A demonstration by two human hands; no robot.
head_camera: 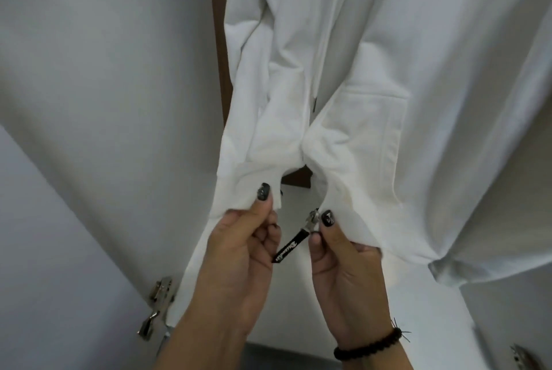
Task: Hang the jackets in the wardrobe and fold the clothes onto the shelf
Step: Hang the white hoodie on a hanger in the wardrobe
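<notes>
White zip-up jacket (343, 85): hanging in front of the open wardrobe, front halves parted at the bottom hem, fabric bunched toward the middle where the two zipper edges converge. Left hem corner pinched between thumb and curled fingers of the left hand (239, 250), drawn slightly down and inward, probably to present the zipper's pin end. Right hem corner gripped likewise by the right hand (340, 259), thumb pressed on the cloth just beside the metal zipper slider (312, 218), from which a black pull tab (289, 249) with white lettering dangles between the two hands. Both hands thus closed on the jacket's lower edges, close together but not touching, held so as to line up the two zipper ends; judged to be the start of zipping up, not yet engaged. Drawstring with a metal tip (314, 105) hanging down the centre of the front; a pocket seam visible on the right panel. Dark beaded bracelet (369, 345) on the right wrist. Farther out, white wardrobe door (89, 85) at the left with metal hinges (156, 307) near its lower edge; brown wardrobe edge (219, 55) showing behind the jacket. Hanger and rail out of view, so cannot tell how the jacket is suspended.
</notes>
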